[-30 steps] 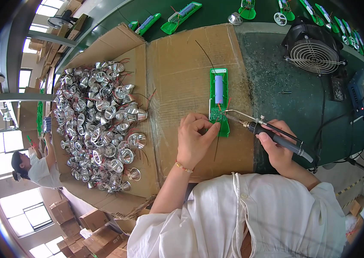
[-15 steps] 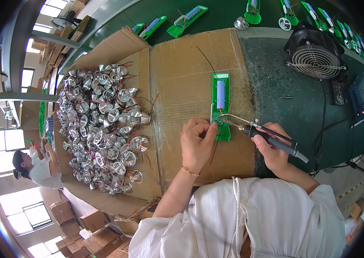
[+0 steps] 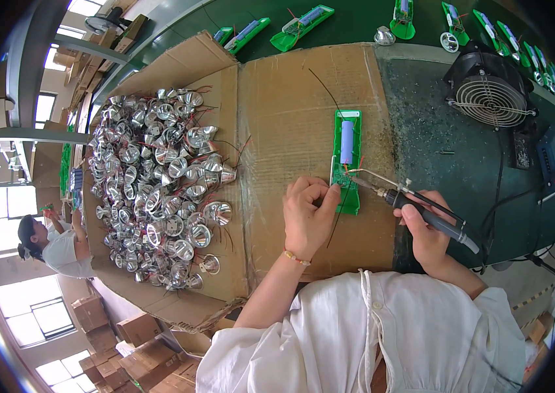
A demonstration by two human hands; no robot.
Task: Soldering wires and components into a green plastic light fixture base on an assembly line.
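Soldering at frame centre: the right hand [image 3: 429, 232] grips the iron [image 3: 421, 211], its tip on the board [image 3: 346, 160]; the left hand [image 3: 307, 211] pinches a wire there. Next needs steady hands.

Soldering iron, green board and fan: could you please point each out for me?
Soldering iron [image 3: 429, 217], head view, on its dark handle.
Green board [image 3: 346, 164], head view, on its middle.
Fan [image 3: 491, 100], head view, on its grille.

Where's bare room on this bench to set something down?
Bare cardboard lies between the pile of silver reflectors and the green circuit board. Dark mat is bare between that board and the black fan. It is crowded around the left hand and the right hand.
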